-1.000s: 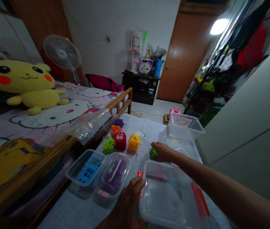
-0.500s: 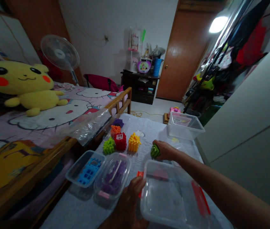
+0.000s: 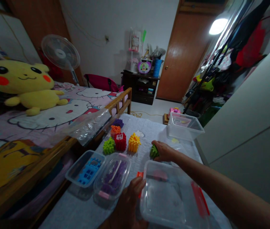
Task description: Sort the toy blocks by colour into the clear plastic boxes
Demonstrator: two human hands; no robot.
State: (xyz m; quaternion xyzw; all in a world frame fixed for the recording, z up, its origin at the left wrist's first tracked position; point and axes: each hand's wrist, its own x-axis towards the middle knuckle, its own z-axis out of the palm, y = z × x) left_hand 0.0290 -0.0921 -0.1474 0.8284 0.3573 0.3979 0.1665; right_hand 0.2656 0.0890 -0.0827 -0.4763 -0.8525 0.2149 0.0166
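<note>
My right hand (image 3: 164, 150) is closed around a dark green block cluster (image 3: 153, 152), low over the cloth beyond the big box; I cannot tell whether it touches the cloth. My left hand (image 3: 133, 197) grips the left side of a large clear plastic box (image 3: 163, 203) with red latches. Left of the right hand stand a yellow block cluster (image 3: 134, 142), a red one (image 3: 120, 142), a light green one (image 3: 108, 146), an orange one (image 3: 115, 130) and a purple one (image 3: 118, 122).
A clear tub (image 3: 71, 174) with blue pieces (image 3: 90, 170) and a lidded purple-filled tub (image 3: 126, 170) stand at left. Another clear box (image 3: 185, 127) sits at the far right of the table. A wooden bed rail (image 3: 123, 97) borders the left side.
My right hand and the green block cluster have shifted very slightly left. My left hand stays on the box.
</note>
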